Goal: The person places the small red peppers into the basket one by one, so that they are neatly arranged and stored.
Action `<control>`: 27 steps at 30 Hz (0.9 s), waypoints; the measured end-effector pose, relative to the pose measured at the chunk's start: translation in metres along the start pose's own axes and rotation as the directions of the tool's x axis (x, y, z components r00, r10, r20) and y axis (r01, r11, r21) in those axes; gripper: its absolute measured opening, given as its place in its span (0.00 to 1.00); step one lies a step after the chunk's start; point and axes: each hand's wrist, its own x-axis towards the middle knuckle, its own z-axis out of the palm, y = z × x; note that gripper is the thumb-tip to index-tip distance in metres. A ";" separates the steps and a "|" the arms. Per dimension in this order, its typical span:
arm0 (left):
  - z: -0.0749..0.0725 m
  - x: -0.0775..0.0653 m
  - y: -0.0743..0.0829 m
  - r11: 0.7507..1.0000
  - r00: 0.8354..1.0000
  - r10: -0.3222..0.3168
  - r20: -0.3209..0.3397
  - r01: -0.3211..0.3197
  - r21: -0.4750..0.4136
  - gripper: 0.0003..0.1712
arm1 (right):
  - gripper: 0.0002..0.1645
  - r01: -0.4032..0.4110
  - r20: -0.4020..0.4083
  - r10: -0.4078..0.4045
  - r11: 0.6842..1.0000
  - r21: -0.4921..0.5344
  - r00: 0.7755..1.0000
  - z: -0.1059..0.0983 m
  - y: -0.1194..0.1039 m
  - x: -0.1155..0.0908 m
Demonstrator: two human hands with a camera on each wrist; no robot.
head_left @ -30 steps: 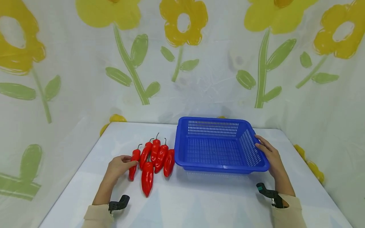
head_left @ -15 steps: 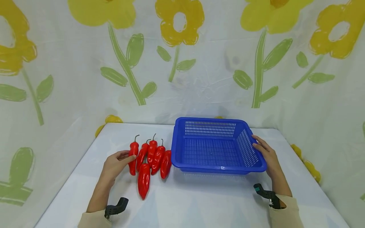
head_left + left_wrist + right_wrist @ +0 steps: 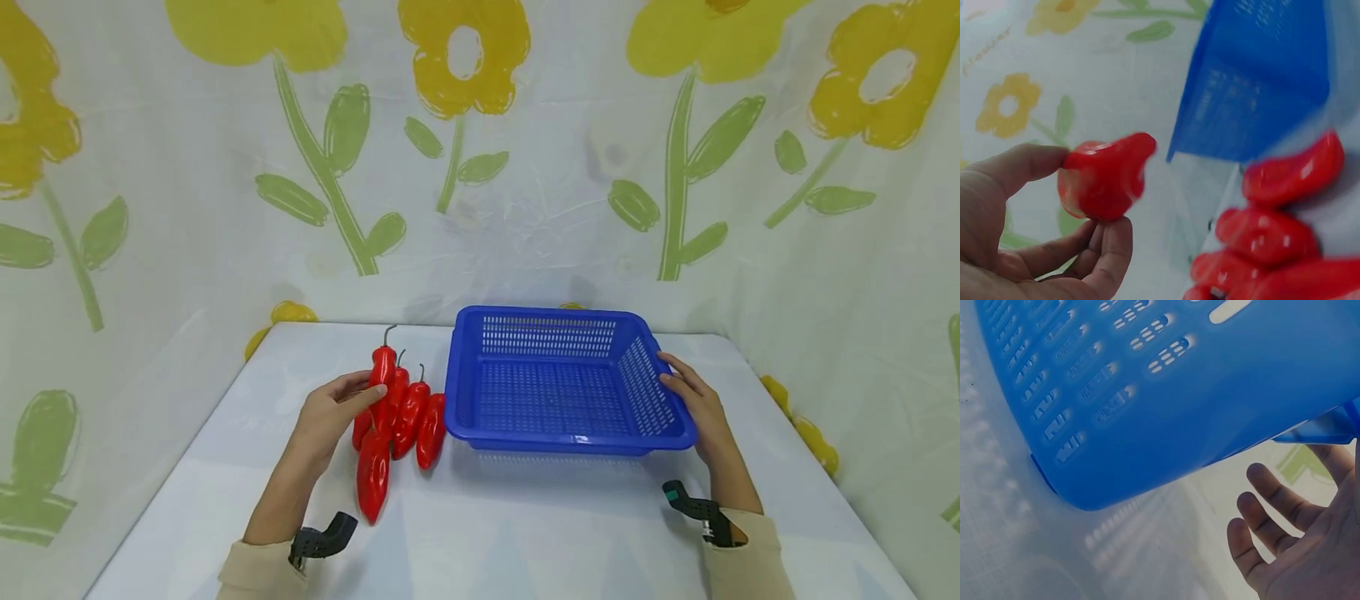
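My left hand (image 3: 322,423) pinches a red chili pepper (image 3: 383,363) between thumb and fingers, stem pointing up. In the left wrist view this held pepper (image 3: 1105,178) shows end-on, raised over the other peppers. Several more red peppers lie close together on the table, among them a large one (image 3: 372,482) at the front and one (image 3: 431,433) beside the basket. A blue plastic basket (image 3: 555,442) with slotted walls stands right of them, nothing inside it. At its right rim my right hand (image 3: 703,412) grips with the thumb on top; three fingers (image 3: 1285,497) spread loosely below the rim.
The white table (image 3: 525,533) has its back edge against a flower-printed curtain (image 3: 540,233). Black camera mounts (image 3: 322,537) sit on both wrists, over beige sleeves.
My left hand has lifted the leftmost pepper off the table and carried it right, over the other peppers. My right hand stays on the basket's rim; the view has shifted slightly.
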 end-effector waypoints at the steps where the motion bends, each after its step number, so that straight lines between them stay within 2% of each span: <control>1: 0.002 0.001 0.003 0.999 1.000 0.000 0.013 0.000 -0.035 0.39 | 0.37 -0.001 -0.002 0.001 1.000 0.002 1.000 0.000 0.000 0.000; 5: 0.013 0.007 0.014 0.990 0.998 -0.010 0.057 0.017 -0.137 0.39 | 0.37 -0.010 -0.010 0.010 1.000 0.000 1.000 0.001 0.000 0.001; 7: 0.019 0.009 0.018 0.988 0.997 -0.024 0.073 0.035 -0.153 0.39 | 0.37 -0.012 -0.012 0.012 1.000 -0.008 1.000 0.001 0.000 0.001; 12: 0.036 0.013 0.028 0.983 0.993 -0.042 0.113 0.061 -0.171 0.38 | 0.37 -0.002 -0.007 0.001 0.999 -0.044 1.000 -0.002 0.001 0.002; 18: 0.057 0.019 0.043 0.980 0.985 -0.022 0.173 0.055 -0.190 0.36 | 0.37 0.007 -0.001 -0.007 0.999 -0.046 1.000 -0.005 0.000 0.000; 27: 0.082 0.025 0.060 0.978 0.977 -0.029 0.213 0.071 -0.195 0.34 | 0.37 0.010 0.004 -0.010 0.998 -0.056 1.000 -0.003 0.002 0.002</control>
